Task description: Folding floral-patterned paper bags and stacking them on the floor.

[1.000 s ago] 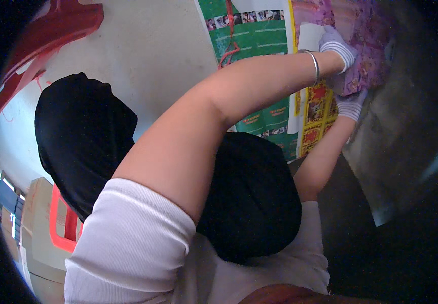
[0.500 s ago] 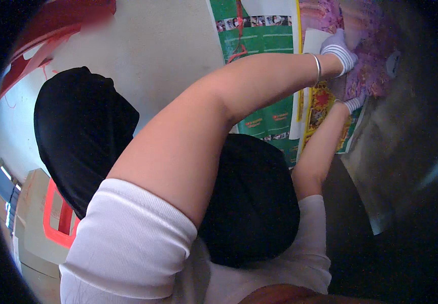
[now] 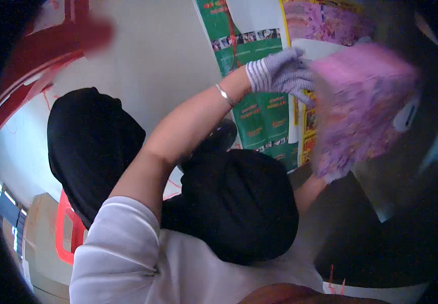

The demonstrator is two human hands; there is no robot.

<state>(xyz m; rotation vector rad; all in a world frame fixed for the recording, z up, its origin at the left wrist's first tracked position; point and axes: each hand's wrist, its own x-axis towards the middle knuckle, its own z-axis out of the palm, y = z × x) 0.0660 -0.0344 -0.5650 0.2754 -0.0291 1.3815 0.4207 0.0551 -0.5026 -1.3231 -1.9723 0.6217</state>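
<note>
A pink-purple printed box point(image 3: 361, 111) is held up at the right, tilted and smeared by motion. A white oval handle piece point(image 3: 405, 115) shows on its side. My right hand point(image 3: 339, 174), gloved, grips the box at its lower edge; most of its fingers are hidden. Left of the box, my left hand point(image 3: 282, 76) wears a pale purple striped glove. Its fingers are spread, and nothing is in them. Behind the box, more pink-purple printed packaging point(image 3: 325, 23) lies beside green printed sheets point(image 3: 259, 119).
My bent knees in black cloth point(image 3: 239, 202) rise between my arms. A red stool-like piece point(image 3: 57, 45) stands at the upper left. A red plastic frame point(image 3: 67, 230) and a brown carton point(image 3: 39, 238) are at the lower left. Pale floor point(image 3: 153, 55) shows beyond my knees.
My left hand has moved left, off the pink-purple packaging, and opened. The box has come up and toward me in my right hand, which has moved down.
</note>
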